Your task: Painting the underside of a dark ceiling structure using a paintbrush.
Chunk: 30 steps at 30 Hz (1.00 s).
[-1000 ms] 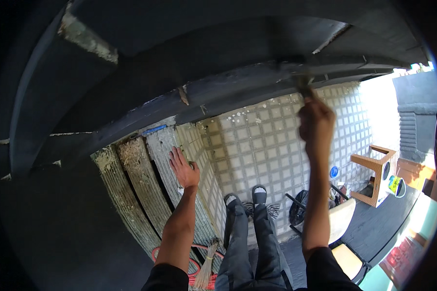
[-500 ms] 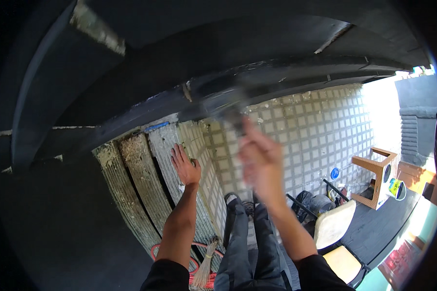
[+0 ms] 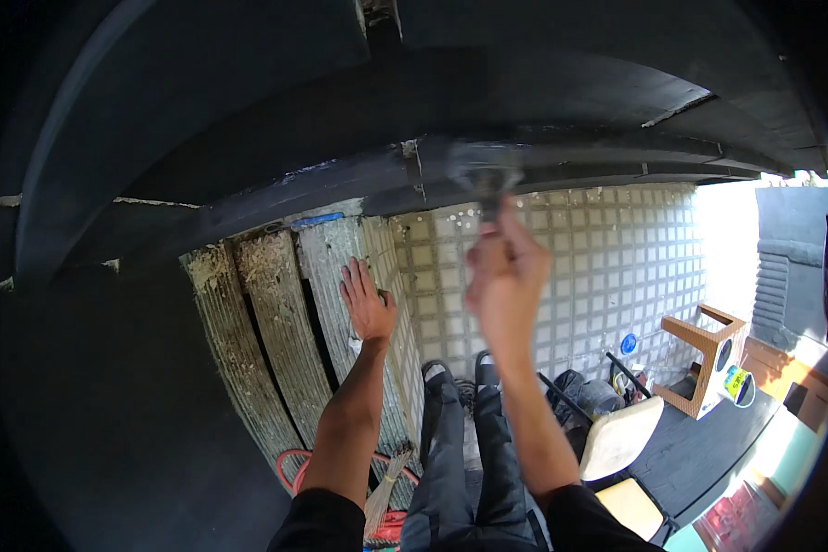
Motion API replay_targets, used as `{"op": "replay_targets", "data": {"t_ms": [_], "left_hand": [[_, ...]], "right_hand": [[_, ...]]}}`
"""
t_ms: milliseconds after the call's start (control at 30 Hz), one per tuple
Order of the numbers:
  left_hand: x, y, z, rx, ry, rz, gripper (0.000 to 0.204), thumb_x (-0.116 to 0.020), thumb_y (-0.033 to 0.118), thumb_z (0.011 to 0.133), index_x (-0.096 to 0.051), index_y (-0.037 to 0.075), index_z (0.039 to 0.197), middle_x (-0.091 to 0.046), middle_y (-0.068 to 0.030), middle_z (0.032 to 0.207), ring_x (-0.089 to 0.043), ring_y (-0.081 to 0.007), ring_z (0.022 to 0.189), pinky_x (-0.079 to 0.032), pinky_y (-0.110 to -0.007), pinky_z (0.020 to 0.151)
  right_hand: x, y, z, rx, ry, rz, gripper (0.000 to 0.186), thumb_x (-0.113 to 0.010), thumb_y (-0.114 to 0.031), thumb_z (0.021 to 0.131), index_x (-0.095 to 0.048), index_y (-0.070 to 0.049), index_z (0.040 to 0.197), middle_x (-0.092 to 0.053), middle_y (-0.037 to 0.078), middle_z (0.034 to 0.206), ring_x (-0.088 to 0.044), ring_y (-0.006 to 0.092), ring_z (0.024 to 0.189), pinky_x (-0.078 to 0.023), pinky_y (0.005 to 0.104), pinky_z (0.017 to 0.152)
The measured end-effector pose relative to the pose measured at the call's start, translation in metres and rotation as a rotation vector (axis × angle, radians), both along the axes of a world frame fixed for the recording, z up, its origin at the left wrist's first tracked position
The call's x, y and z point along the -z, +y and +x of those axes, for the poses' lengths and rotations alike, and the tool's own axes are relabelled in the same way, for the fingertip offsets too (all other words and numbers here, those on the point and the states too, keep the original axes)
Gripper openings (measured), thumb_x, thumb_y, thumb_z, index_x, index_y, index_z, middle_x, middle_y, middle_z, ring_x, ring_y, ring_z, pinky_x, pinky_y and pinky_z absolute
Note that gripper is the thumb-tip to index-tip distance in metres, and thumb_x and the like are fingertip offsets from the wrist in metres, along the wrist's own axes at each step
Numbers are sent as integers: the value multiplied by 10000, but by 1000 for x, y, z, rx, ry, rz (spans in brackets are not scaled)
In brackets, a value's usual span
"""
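Note:
My right hand (image 3: 509,267) is closed round the short handle of a broad-bladed scraper (image 3: 486,175), blurred by motion. Its wide end is up against a dark grey ledge (image 3: 345,177) with scuffed, pale-edged patches. Whether the blade touches the surface, I cannot tell. My left hand (image 3: 368,304) lies flat, fingers stretched out, on the rightmost of three weathered, ribbed grey boards (image 3: 327,253). A blue strip (image 3: 317,220) sits at that board's far end, beyond my left fingertips.
Pale square tiles (image 3: 580,248) with white flecks spread beyond my feet. At right stand a cream-seated chair (image 3: 623,437), an upturned brown stool (image 3: 706,359) and a small yellow-labelled bucket (image 3: 738,385). A straw whisk (image 3: 386,488) and red hose (image 3: 290,467) lie near my left forearm.
My right hand and the scraper have moved slightly right relative to the ledge. My left hand stays flat on the ribbed board. The whole view has shifted a little.

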<state>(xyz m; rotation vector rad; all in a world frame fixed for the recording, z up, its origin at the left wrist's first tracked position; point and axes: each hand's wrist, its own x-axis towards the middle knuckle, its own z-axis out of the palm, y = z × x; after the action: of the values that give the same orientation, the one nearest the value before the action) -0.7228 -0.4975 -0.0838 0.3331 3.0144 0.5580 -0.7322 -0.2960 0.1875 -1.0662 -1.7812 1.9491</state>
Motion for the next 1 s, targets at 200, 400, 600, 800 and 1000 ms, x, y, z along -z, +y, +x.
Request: {"op": "replay_targets", "data": {"t_ms": [200, 400, 600, 800, 1000], "left_hand": [[15, -11, 0, -15, 21, -43, 835, -627, 109, 800, -284, 21, 1557, -252, -158, 1646, -204, -391, 1524, -198, -528, 1232], [1, -2, -2, -6, 11, -37, 829, -628, 111, 802, -290, 22, 1554, -257, -163, 1641, -211, -393, 1520, -205, -532, 1230], [5, -6, 2, -10, -18, -31, 835, -636, 124, 807, -284, 24, 1558, -242, -161, 1648, -209, -391, 1520, -190, -526, 1236], [3, -6, 0, -25, -7, -14, 851, -656, 128, 802, -282, 24, 1560, -249, -162, 1646, -216, -391, 1517, -187, -520, 1236], [-1, -7, -2, -15, 2, 7, 851, -663, 118, 792, -293, 24, 1552, -262, -166, 1638, -223, -394, 1514, -199, -526, 1229]], "right_hand": [[-9, -34, -2, -102, 44, -216, 431, -507, -91, 994, -557, -18, 1416, -503, -13, 646, -377, 22, 442, -283, 212, 357], [-10, 48, 44, 174, 96, -3, 369, -494, -126, 1011, -608, -3, 1340, -489, -52, 610, -353, 17, 406, -253, 203, 330], [2, -3, 4, -51, -37, -74, 306, -491, -108, 988, -684, 64, 1150, -534, 2, 650, -476, 53, 585, -379, 241, 520], [-18, -19, 14, -246, 4, -230, 439, -517, -74, 977, -585, -59, 1410, -527, -12, 654, -378, 19, 434, -265, 217, 354], [-23, 92, 19, -287, -147, -18, 381, -546, -170, 982, -649, -19, 1315, -504, -51, 653, -385, 12, 462, -276, 204, 390]]}}
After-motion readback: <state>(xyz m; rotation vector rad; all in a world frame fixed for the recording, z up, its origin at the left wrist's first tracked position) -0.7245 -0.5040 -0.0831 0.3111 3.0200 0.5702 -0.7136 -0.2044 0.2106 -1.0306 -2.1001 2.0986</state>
